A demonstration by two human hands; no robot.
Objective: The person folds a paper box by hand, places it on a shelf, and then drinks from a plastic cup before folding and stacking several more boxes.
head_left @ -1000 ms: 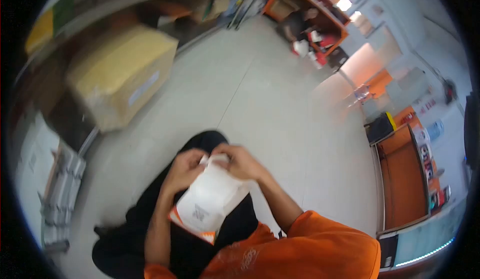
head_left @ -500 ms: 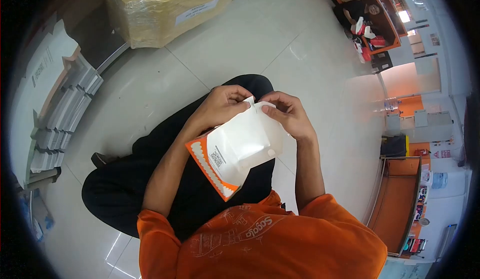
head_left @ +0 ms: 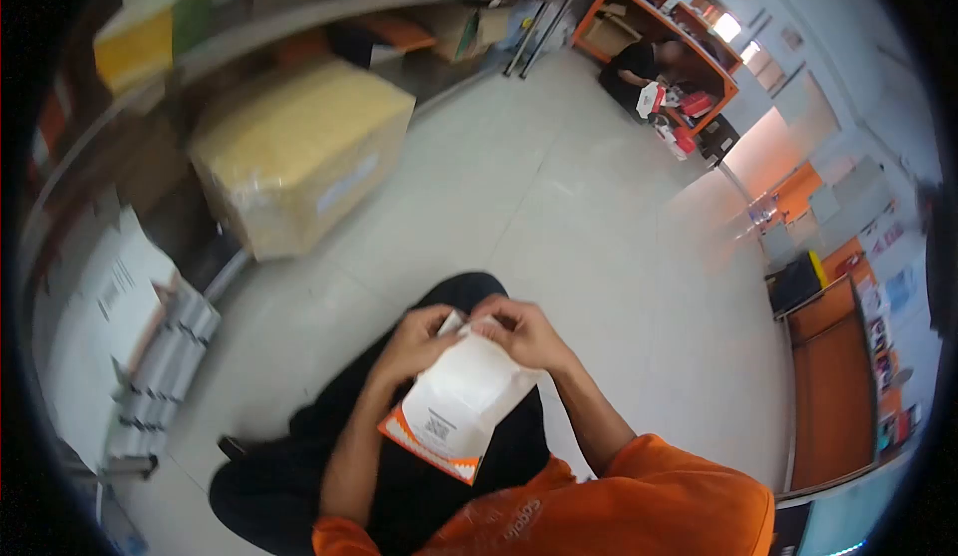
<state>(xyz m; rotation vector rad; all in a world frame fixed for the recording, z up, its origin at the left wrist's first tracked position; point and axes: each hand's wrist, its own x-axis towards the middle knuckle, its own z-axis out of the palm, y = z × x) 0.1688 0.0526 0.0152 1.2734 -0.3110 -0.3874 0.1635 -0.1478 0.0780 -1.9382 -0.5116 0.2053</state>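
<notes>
A white paperboard box (head_left: 461, 394) with an orange printed edge and a QR code sits over my lap, partly folded into shape. At its far upper edge, my left hand (head_left: 419, 339) pinches a flap between thumb and fingers. Close beside it, my right hand (head_left: 521, 334) grips the same edge, fingers bent over the board. The fingertips nearly meet there, and the folded flaps between them are partly hidden and slightly blurred.
Stacked flat white cartons (head_left: 120, 326) stand at the left. Beyond them is a large taped cardboard box (head_left: 299, 157) on the tiled floor (head_left: 599, 247). Another person (head_left: 639, 72) sits far off by an orange shelf (head_left: 723, 82). An orange cabinet (head_left: 833, 386) is at the right.
The view has tilted upward, so hands and box appear lower and more of the room shows. Both hands remain on the box's upper edge, now closer together.
</notes>
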